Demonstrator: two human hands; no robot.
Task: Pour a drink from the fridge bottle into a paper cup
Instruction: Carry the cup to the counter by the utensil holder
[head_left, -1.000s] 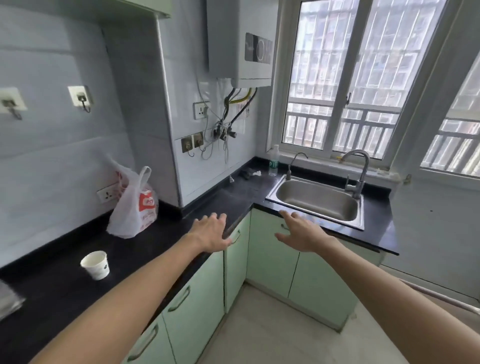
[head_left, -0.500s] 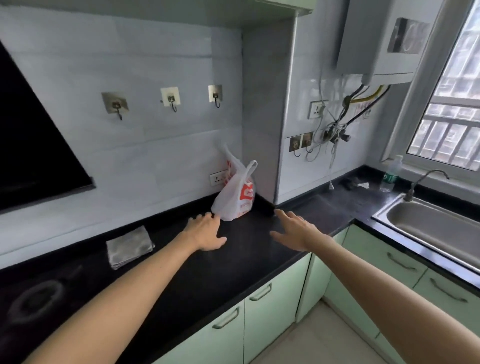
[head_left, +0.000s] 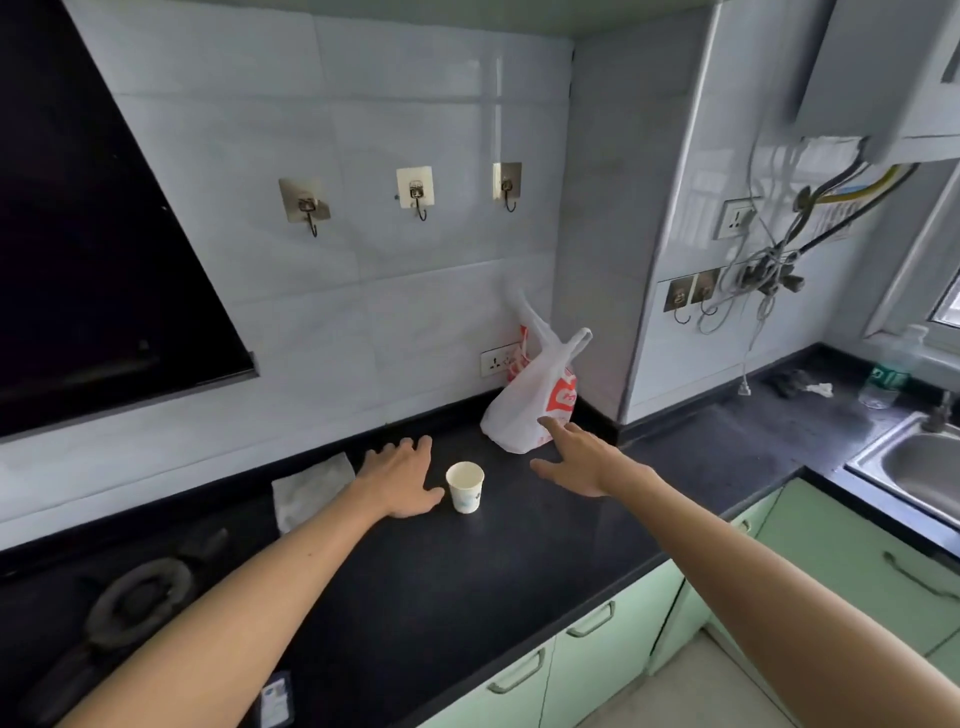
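Note:
A white paper cup (head_left: 465, 486) stands upright on the black countertop (head_left: 467, 582). My left hand (head_left: 397, 480) hovers palm down just left of the cup, fingers spread, its thumb close to the cup's side. My right hand (head_left: 582, 460) is stretched out to the right of the cup, fingers apart, its fingertips in front of a white and red plastic bag (head_left: 532, 405). Neither hand holds anything. No fridge or fridge bottle is in view.
A folded grey cloth (head_left: 311, 491) lies left of my left hand. A gas burner (head_left: 137, 605) sits at the near left. A steel sink (head_left: 914, 467) is at the right, with a clear plastic bottle (head_left: 883, 382) behind it. Green cabinets (head_left: 597, 639) run below the counter.
My view has swung left from the sink to the counter by the wall. The paper cup now sits between my hands, and the bag is by my right fingertips.

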